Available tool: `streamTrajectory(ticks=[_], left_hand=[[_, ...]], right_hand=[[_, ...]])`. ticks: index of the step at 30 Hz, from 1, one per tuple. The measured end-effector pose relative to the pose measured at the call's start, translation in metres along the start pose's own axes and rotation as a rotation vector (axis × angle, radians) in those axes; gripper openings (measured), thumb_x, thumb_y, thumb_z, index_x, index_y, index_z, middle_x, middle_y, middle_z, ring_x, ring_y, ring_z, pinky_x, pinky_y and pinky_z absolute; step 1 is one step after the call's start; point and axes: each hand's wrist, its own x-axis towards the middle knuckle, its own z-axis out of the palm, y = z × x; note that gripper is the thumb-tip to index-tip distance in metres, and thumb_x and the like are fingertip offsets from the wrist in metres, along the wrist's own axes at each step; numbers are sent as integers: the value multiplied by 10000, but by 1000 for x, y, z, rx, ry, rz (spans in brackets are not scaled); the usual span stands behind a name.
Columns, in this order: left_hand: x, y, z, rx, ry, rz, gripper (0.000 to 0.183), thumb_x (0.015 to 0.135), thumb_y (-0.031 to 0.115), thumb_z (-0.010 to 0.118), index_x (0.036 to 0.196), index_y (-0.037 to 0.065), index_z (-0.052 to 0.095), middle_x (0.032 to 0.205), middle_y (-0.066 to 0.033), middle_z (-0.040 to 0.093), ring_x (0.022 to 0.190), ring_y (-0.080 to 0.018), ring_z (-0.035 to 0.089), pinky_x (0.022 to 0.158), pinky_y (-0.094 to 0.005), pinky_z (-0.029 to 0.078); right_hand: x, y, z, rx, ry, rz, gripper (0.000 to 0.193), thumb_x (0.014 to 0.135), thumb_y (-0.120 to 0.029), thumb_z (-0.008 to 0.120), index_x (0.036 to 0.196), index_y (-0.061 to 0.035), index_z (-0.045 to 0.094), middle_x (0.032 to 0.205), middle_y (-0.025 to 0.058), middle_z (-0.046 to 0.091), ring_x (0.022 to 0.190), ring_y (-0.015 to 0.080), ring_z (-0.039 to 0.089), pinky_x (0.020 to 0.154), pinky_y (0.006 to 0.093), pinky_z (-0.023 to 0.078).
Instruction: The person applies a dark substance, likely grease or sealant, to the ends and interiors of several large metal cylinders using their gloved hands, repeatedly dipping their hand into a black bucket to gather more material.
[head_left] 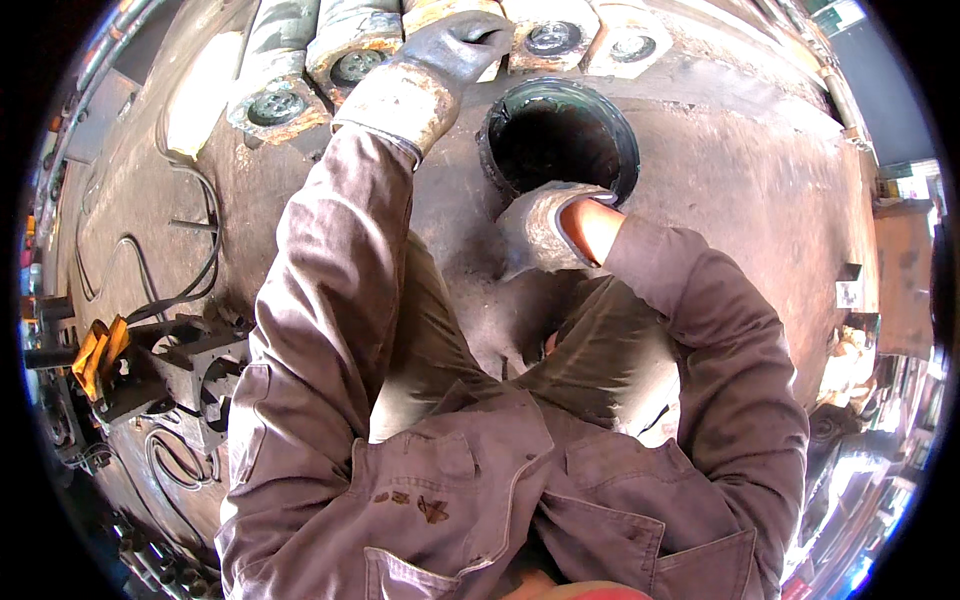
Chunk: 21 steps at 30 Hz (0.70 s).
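Note:
My left hand, in a dirty grey-and-white work glove, reaches to the far row of heavy metal pieces. Its fingers are curled over the end of the middle metal piece; whatever lies under them is hidden. Each piece ends in a worn, blocky face with a round fitting, as on the leftmost metal piece. A black bucket with a smeared rim and dark inside stands just nearer than the row. At the bucket's near side is my gloved right hand, its fingers turned down and away in shadow.
Black cables loop over the brown floor at left. A dark metal assembly with a yellow piece lies nearer on that side. Long pipes run along the far right, and a brown box stands at the right edge.

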Motion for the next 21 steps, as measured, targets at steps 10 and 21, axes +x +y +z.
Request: streamTrajectory(ticks=[10, 21], left_hand=[[-3, 17, -25, -3, -131, -289, 327, 968, 325, 833, 1243, 152, 798, 1169, 1, 803, 1110, -117, 714, 1025, -296, 552], [-15, 0, -25, -32, -100, -212, 281, 986, 321, 738, 1212, 163, 793, 1149, -61, 805, 1087, -216, 744, 983, -341, 575]], right_hand=[[-64, 109, 21, 502, 818, 486, 312, 992, -302, 634, 1094, -35, 760, 1067, 195, 774, 1009, 332, 738, 894, 432, 573], [76, 221, 57, 2228, 1151, 430, 146, 974, -119, 669, 1080, -20, 688, 1034, 58, 712, 948, 158, 666, 823, 290, 539]])
